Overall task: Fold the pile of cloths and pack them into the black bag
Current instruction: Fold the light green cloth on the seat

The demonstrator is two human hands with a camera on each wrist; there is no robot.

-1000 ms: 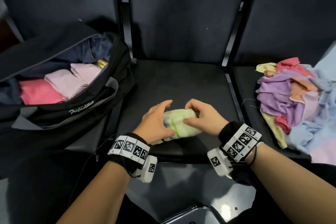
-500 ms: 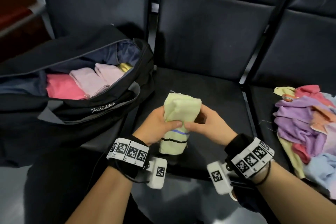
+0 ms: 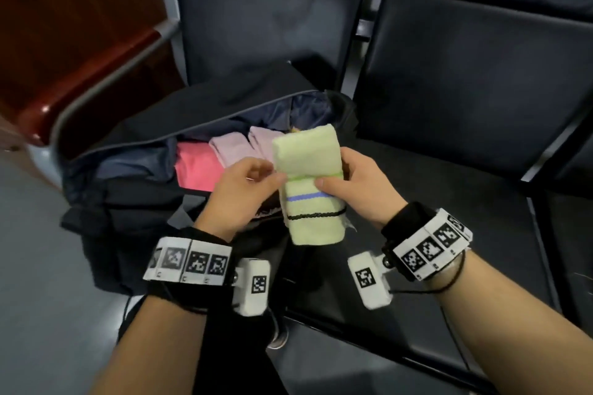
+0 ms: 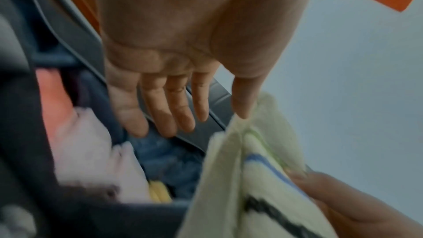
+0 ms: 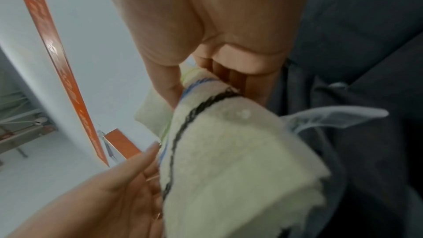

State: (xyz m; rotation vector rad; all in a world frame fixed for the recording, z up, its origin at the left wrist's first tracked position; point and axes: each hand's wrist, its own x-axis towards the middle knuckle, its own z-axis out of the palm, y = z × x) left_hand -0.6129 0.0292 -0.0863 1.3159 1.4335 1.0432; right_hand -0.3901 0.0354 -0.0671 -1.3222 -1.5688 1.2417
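Observation:
A folded pale green cloth (image 3: 308, 154) with blue and black stripes is held upright above the front rim of the open black bag (image 3: 144, 212). My right hand (image 3: 349, 179) grips it, thumb on the front and fingers behind. My left hand (image 3: 253, 179) is beside the cloth. In the left wrist view its fingers (image 4: 169, 111) are straight and only the thumb tip touches the cloth (image 4: 263, 178). In the bag lie a folded bright pink cloth (image 3: 195, 170) and pale pink cloths (image 3: 234, 147). The pile of unfolded cloths is out of view.
The bag sits on the left seat of a row of dark padded seats; the seat (image 3: 465, 218) to its right is bare. A red-brown panel with a metal rail (image 3: 80, 42) stands at upper left. Grey floor (image 3: 32, 282) lies at the left.
The cloth rose off the middle seat, turned upright and moved left over the bag. My left hand let go its grip and straightened its fingers. The view swung left and lost the pile.

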